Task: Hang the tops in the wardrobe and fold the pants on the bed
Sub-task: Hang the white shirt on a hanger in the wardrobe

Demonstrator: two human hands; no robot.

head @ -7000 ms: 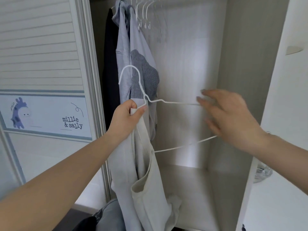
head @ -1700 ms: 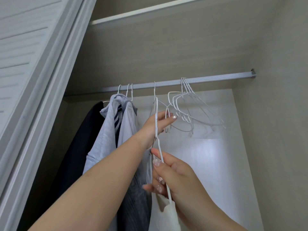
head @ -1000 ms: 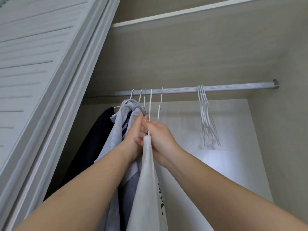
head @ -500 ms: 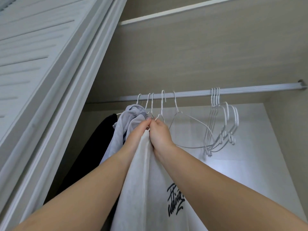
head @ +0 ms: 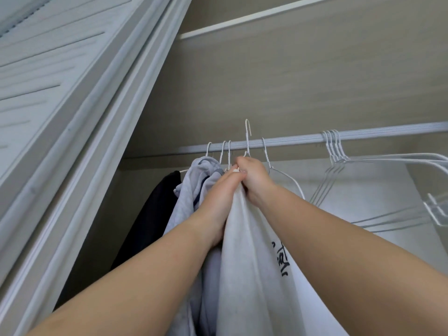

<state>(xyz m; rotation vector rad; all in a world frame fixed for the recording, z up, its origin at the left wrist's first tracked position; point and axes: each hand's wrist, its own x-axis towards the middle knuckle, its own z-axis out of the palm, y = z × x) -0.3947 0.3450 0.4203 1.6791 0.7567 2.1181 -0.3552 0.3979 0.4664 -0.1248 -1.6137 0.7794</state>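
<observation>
Two hands, left hand (head: 224,187) and right hand (head: 252,177), clenched around white top (head: 244,263) beneath them.

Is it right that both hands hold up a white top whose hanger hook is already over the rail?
Not quite. In the head view the hanger hook sticks up above the rail, not yet over it. Both hands, left hand and right hand, do hold the white top.

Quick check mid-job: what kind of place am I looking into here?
Most likely a bedroom wardrobe: a metal hanging rail runs across a wood-grain interior, white wire hangers hook over it, and a pale grey top and a dark garment hang at the left.
</observation>
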